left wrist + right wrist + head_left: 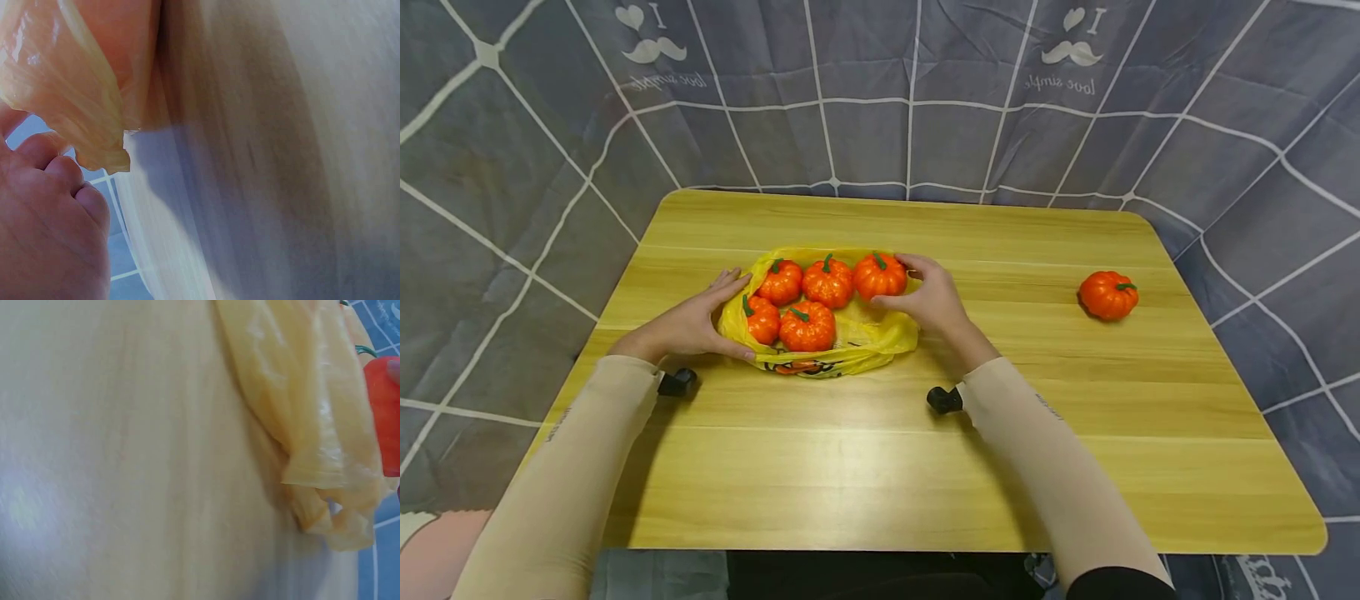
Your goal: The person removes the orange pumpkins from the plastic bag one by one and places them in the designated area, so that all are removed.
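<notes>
A yellow plastic bag (880, 337) lies spread open on the table with several small orange pumpkins (807, 327) inside, each with a green stem. My left hand (688, 321) holds the bag's left side, its thumb along the front rim and its fingers behind. My right hand (936, 296) grips a pumpkin (878, 276) at the bag's right end, between thumb and fingers. That orange pumpkin (382, 419) shows at the edge of the right wrist view, behind the bag's crumpled side. In the left wrist view, bag plastic (94, 125) hangs by my curled fingers.
One more orange pumpkin (1108, 296) sits apart on the right side of the wooden table (1075, 467). Grey curtains with white lines (872, 75) hang behind and beside the table. Small black devices (944, 400) stick out at both wrists.
</notes>
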The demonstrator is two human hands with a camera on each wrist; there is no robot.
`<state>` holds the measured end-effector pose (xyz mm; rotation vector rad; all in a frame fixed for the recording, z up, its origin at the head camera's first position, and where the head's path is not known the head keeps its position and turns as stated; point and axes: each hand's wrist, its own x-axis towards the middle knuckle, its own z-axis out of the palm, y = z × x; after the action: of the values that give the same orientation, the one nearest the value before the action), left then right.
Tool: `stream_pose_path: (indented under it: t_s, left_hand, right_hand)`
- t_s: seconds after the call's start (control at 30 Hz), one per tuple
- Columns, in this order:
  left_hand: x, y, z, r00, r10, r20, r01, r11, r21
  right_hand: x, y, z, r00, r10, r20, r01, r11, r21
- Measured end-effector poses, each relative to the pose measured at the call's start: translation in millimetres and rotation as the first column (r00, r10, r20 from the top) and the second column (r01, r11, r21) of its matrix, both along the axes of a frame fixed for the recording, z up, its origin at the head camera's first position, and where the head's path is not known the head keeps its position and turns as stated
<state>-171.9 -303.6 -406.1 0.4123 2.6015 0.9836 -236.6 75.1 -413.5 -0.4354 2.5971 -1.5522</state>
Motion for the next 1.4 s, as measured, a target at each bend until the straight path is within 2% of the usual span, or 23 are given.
stream_pose_path:
  t_s: [0.2, 0.37, 0.57, 0.7, 0.83, 1.0, 1.2, 1.3, 1.4]
  left_hand:
    - [-3.2, 4.0, 1.4, 1.0, -0.007, -0.001, 0.007, 1.0, -0.003]
    - [-1.6, 5.4, 3.3, 1.0, 0.002, 0.021, -0.002, 1.0, -0.006]
    - [-0.7, 3.4, 4.6, 1.0, 0.003, 0.021, -0.003, 1.0, -0.012]
    - [-2.3, 3.6, 6.1, 1.0, -0.002, 0.021, 0.002, 1.0, -0.013]
    - [-1.6, 5.0, 6.5, 1.0, -0.011, 0.023, 0.012, 1.0, -0.018]
    - [-1.1, 6.5, 6.8, 0.999, -0.022, 0.024, 0.022, 1.0, -0.02]
    - [-0.5, 6.3, 6.0, 0.999, -0.022, 0.025, 0.023, 0.999, -0.032]
    - [-0.7, 7.6, 6.1, 0.999, -0.027, 0.026, 0.028, 0.999, -0.035]
    - [-1.4, 9.7, 6.0, 0.999, -0.032, 0.021, 0.032, 0.999, -0.035]
  right_hand:
    - [-1.4, 12, 8.0, 0.999, -0.006, -0.038, 0.003, 0.998, -0.058]
    - [-2.1, 28, 9.3, 0.998, -0.034, -0.057, 0.029, 0.996, -0.089]
    - [-3.0, 56, 8.4, 0.989, -0.123, -0.083, 0.114, 0.987, -0.112]
    - [-2.6, 79, 3.4, 0.979, -0.185, -0.08, 0.179, 0.98, -0.082]
    - [1.8, 101, -3.6, 0.958, -0.282, -0.042, 0.282, 0.959, -0.016]
    - [8.5, 128, -8.0, 0.91, -0.413, 0.016, 0.413, 0.91, 0.017]
    - [15.6, 155, -10.2, 0.861, -0.509, 0.003, 0.508, 0.86, 0.053]
    - [18.2, 165, -10.5, 0.85, -0.526, -0.033, 0.526, 0.843, 0.108]
    - [19.4, 173, -11.1, 0.853, -0.517, -0.073, 0.521, 0.837, 0.167]
